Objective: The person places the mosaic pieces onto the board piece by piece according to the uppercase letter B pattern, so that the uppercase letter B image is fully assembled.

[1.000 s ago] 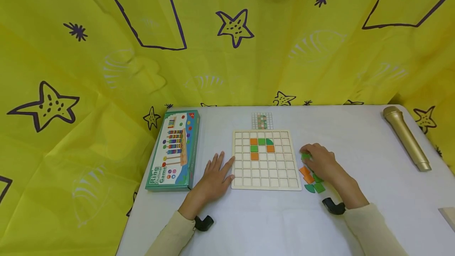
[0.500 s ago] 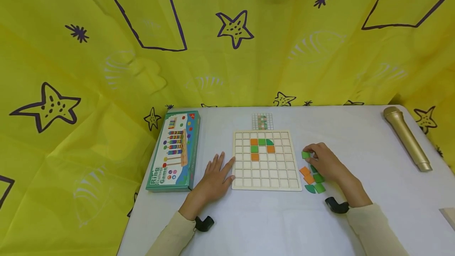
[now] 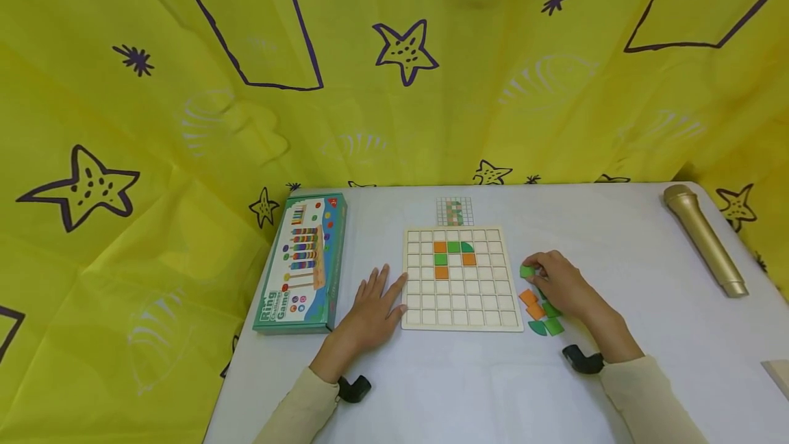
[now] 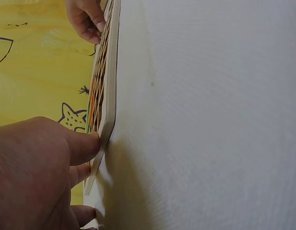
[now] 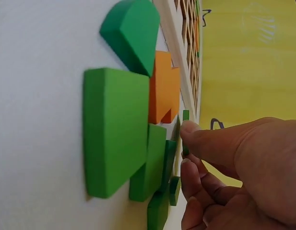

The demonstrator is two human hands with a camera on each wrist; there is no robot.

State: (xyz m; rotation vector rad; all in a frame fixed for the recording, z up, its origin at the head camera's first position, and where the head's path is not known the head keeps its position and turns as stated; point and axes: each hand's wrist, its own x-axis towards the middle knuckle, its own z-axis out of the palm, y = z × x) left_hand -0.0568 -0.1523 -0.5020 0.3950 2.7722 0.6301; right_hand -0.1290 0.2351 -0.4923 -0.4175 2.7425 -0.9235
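My right hand [image 3: 562, 284] pinches a green square tile [image 3: 527, 271] between thumb and fingers, just off the board's right edge. Below that hand lies a loose cluster: orange tiles [image 3: 528, 298], green tiles [image 3: 554, 325] and a dark green quarter-circle tile [image 3: 537, 327], partly covered by the hand. My left hand [image 3: 372, 312] lies with fingers spread, its thumb and index finger touching the left edge of the wooden grid board [image 3: 462, 301]; in the left wrist view the thumb [image 4: 85, 147] meets the rim. Orange and green tiles [image 3: 441, 259] form an arch in the board's upper cells.
A small printed grid card [image 3: 455, 212] with a coloured pattern lies behind the board. On the left stands a Ring Challenge Game box [image 3: 302, 259]. A gold microphone [image 3: 705, 242] lies at the far right, and a pale flat piece [image 3: 778, 375] shows at the right border.
The right hand first shifted slightly right with the green square tile, then slightly back left towards the board. The left hand and the tiles on the board stay where they were.
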